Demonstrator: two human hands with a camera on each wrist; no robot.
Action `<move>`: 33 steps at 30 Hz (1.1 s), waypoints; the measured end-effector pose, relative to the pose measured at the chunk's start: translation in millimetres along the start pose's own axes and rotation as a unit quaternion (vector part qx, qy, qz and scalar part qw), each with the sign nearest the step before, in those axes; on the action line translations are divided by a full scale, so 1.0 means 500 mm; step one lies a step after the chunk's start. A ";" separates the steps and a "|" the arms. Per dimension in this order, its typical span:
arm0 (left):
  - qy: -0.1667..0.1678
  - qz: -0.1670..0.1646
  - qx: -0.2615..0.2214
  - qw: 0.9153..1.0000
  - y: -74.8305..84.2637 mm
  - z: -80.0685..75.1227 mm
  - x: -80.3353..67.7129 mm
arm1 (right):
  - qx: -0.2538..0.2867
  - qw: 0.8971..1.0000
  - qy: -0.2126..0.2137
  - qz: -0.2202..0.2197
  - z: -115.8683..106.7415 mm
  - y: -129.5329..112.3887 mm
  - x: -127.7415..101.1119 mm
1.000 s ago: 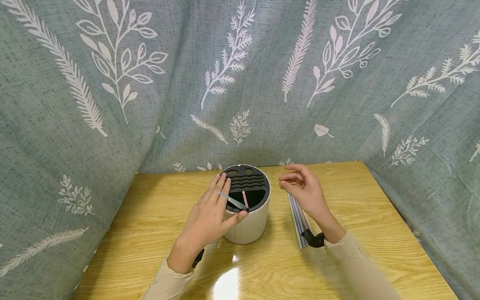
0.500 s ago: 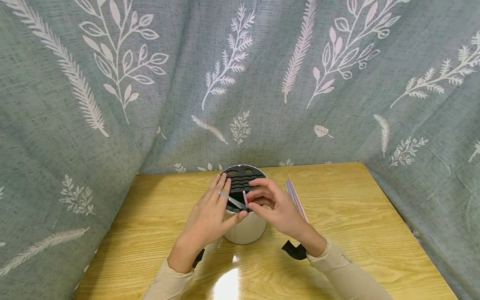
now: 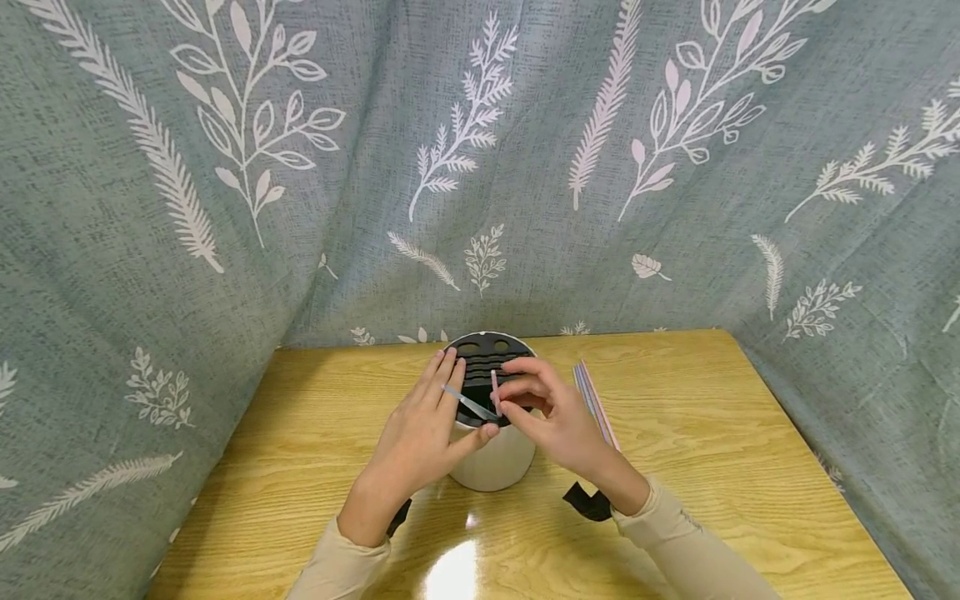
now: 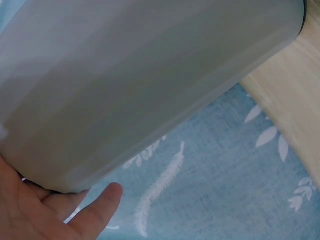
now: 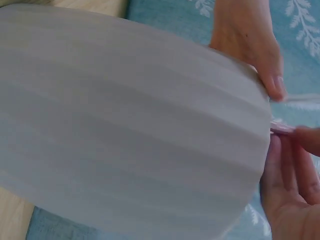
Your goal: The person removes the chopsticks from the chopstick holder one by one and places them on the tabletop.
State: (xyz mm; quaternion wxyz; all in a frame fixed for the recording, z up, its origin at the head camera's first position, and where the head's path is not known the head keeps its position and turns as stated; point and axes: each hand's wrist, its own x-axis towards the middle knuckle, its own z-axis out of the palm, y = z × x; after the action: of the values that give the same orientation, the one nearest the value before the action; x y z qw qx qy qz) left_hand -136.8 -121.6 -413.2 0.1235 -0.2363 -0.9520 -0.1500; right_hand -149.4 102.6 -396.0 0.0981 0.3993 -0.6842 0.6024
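Note:
A ribbed off-white cylindrical holder [image 3: 491,467] with a black slotted top [image 3: 487,367] stands on the table. My left hand [image 3: 420,417] rests on the left of its rim, fingers extended over the top and thumb at the front edge. With thumb and fingers, my right hand [image 3: 558,417] pinches a short-showing pink straw [image 3: 495,383] over the front opening; its lower part is hidden in the holder. In the right wrist view the pink straw [image 5: 281,128] sticks out past the rim between those fingers. A pale blue straw [image 3: 467,400] leans leftward out of the same opening.
Several pastel straws [image 3: 592,400] lie on the wooden table [image 3: 315,467] right of the holder, partly behind my right forearm. A leaf-patterned blue-green cloth [image 3: 420,167] hangs behind and at both sides. A black camera strap piece [image 3: 588,502] juts out by the right wrist.
My right hand has come left from above the loose straws to the holder and taken hold of the pink straw, which now stands slightly higher. The left hand has kept its place.

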 end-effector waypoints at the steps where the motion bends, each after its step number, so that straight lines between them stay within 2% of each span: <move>1: 0.000 0.001 -0.001 1.000 0.000 0.000 0.000 | 0.007 1.000 0.012 -0.007 -0.004 -0.001 0.002; 4: 0.001 0.005 -0.001 1.000 -0.001 0.000 0.001 | 0.039 0.997 0.060 -0.042 -0.023 -0.011 0.013; 6: 0.002 0.007 -0.002 1.000 -0.002 0.001 0.001 | 0.078 0.990 0.101 -0.068 -0.042 -0.026 0.024; 8: 0.003 0.008 -0.004 1.000 -0.003 0.001 0.002 | 0.117 0.978 0.143 -0.096 -0.065 -0.047 0.037; 12: 0.003 0.006 -0.009 1.000 -0.003 0.002 0.001 | 0.202 0.945 0.223 -0.130 -0.119 -0.095 0.059; 15: 0.002 0.004 -0.012 1.000 -0.003 0.003 0.001 | 0.224 0.933 0.256 -0.119 -0.164 -0.115 0.063; 16: 0.002 0.004 -0.014 1.000 -0.003 0.002 0.001 | 0.217 0.935 0.259 -0.106 -0.180 -0.115 0.062; 18: 0.003 0.005 -0.016 1.000 -0.003 0.003 0.000 | 0.186 0.946 0.256 -0.062 -0.211 -0.104 0.054; 21: 0.007 0.007 -0.017 1.000 -0.004 0.003 0.000 | 0.119 0.962 0.242 0.033 -0.250 -0.059 0.036; 23: 0.010 0.008 -0.016 1.000 -0.004 0.004 -0.001 | 0.072 0.965 0.228 0.106 -0.271 -0.017 0.020; 25: 0.014 0.011 -0.015 1.000 -0.005 0.004 -0.001 | 0.038 0.960 0.213 0.177 -0.289 0.029 0.004; 29: 0.014 0.012 -0.016 1.000 -0.005 0.005 -0.001 | -0.006 0.938 0.176 0.299 -0.315 0.122 -0.030; 33: 0.007 0.008 -0.017 1.000 -0.003 0.004 0.001 | -0.017 0.912 0.153 0.379 -0.329 0.206 -0.063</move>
State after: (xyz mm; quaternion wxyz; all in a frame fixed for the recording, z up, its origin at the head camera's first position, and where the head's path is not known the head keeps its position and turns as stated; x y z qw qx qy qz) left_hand -138.1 -122.3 -415.1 0.1272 -0.2454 -0.9465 -0.1665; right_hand -254.1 260.0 -450.2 -0.0275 0.0111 -0.7708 0.6364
